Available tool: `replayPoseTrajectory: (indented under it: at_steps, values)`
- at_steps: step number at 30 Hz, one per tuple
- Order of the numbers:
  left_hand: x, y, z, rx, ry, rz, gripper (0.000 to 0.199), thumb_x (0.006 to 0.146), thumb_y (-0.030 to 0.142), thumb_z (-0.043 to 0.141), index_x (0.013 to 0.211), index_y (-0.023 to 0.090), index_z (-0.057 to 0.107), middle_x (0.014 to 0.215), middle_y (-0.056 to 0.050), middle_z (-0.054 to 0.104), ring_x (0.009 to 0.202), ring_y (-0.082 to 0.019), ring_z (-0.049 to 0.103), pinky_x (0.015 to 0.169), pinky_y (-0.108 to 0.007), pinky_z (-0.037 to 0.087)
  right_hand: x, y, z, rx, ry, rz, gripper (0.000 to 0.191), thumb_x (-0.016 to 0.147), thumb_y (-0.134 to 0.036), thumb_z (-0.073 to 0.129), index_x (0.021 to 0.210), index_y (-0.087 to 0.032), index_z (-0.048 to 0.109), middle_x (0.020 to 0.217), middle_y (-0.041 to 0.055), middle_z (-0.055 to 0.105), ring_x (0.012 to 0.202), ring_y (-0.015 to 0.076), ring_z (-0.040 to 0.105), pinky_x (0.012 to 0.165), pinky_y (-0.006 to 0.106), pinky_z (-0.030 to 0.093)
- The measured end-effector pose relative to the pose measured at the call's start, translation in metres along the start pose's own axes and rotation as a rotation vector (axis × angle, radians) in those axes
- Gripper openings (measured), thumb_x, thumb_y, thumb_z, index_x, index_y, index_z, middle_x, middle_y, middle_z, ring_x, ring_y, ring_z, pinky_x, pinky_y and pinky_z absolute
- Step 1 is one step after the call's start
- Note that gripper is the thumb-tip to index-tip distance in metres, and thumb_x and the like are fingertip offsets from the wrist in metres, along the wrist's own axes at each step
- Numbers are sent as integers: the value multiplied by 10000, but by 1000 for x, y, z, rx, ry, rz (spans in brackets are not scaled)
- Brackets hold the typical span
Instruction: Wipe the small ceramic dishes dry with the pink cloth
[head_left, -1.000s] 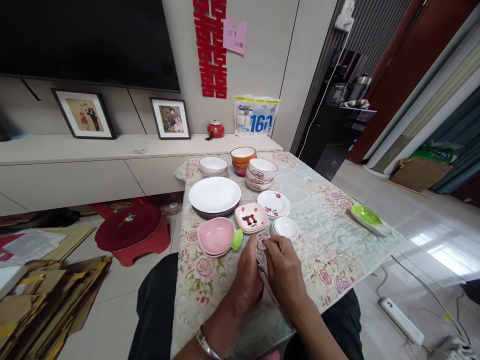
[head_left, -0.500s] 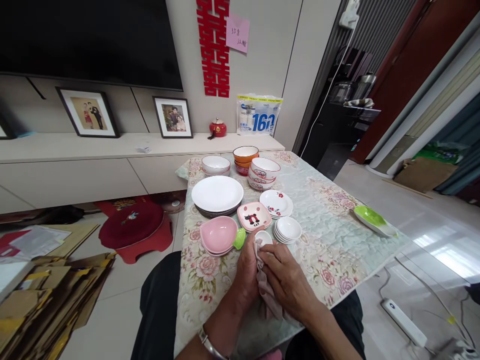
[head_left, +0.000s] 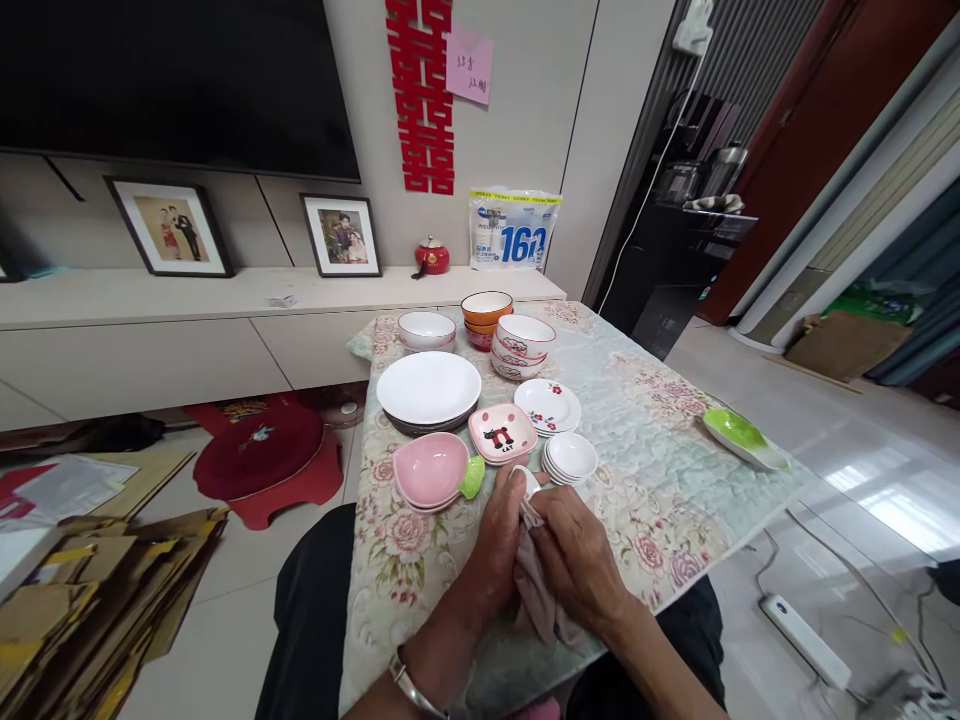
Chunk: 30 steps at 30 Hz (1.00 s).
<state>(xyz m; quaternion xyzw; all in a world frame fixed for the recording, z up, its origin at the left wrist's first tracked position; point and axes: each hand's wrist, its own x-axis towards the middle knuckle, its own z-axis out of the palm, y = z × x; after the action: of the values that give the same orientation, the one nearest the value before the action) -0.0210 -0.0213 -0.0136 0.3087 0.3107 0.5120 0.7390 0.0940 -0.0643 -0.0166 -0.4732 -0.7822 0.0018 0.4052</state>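
Observation:
Near the front edge of the table, my left hand point(head_left: 499, 535) is closed on a small white dish point(head_left: 527, 482), which is mostly hidden by the fingers. My right hand point(head_left: 576, 545) grips a greyish-pink cloth point(head_left: 538, 590) against that dish, and the cloth hangs down between my wrists. Just beyond my hands are a stack of small white dishes point(head_left: 573, 456), a pink square cat plate point(head_left: 502, 433) and a pink bowl with a green handle point(head_left: 431, 470).
Farther back are large white plates point(head_left: 429, 387), flowered plates point(head_left: 547, 406) and stacked bowls point(head_left: 525, 336). A green leaf-shaped dish point(head_left: 742, 438) lies at the right table edge. A red stool point(head_left: 262, 450) stands left of the table.
The small dish has turned in my hands from facing up to a more edge-on tilt. My right hand and the cloth have shifted slightly around it. The whole view has moved a little.

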Motion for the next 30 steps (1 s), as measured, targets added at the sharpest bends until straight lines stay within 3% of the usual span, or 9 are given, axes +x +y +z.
replayPoseTrajectory:
  at_steps: [2,7,10,13,18,21,25,30]
  values:
    - [0,2,0,51,31,23,396,825,471,670,1114,202,691,1021,-64,740,1053,-243,633,934,-328,452,0,-1,0,2,-8,-35,271,939,-49,432,1162,-168,531,1008,103,618,972,232,555,891,426,504]
    - [8,-2,2,-236,78,-259,460,782,535,640,1016,140,682,771,-54,709,771,-214,662,722,-303,494,-3,13,-5,-187,-175,-180,189,986,-147,455,1116,-173,589,1057,99,671,986,261,563,902,484,440]
    - [11,-4,0,-276,34,-348,477,767,562,654,991,141,683,744,-61,705,766,-225,669,679,-302,492,-1,16,-12,-142,-189,-149,198,982,-157,443,1073,-188,616,1019,86,687,940,246,582,877,461,447]
    - [10,-5,-3,-243,-29,-364,477,799,584,644,1029,168,680,862,-80,735,861,-246,680,745,-334,501,1,12,-17,110,-116,56,190,960,-192,472,1054,-208,636,995,73,692,920,228,608,827,389,486]
    - [4,-7,-2,-251,-172,-225,350,816,483,701,994,182,686,981,-78,724,926,-232,658,849,-346,481,0,14,-20,701,9,623,278,946,-404,547,1120,-226,670,999,44,720,940,241,661,849,364,529]
    - [1,-7,3,-214,-229,-174,246,788,365,760,906,163,684,909,-66,709,866,-198,641,833,-314,467,-6,24,-18,865,107,730,314,939,-448,567,1129,-225,680,1008,38,725,937,240,669,884,381,524]
    - [0,-8,4,-154,-237,-229,285,755,338,801,927,157,663,826,-34,676,745,-152,605,737,-284,454,-11,31,-18,610,194,690,288,952,-424,559,1116,-238,705,1045,48,715,988,242,651,917,391,499]
    - [3,-14,-2,-60,-206,-157,289,780,368,780,910,158,628,748,13,613,655,-108,537,634,-239,405,-4,21,-13,163,294,433,270,971,-287,523,1161,-250,712,1111,93,667,1061,241,612,941,415,487]
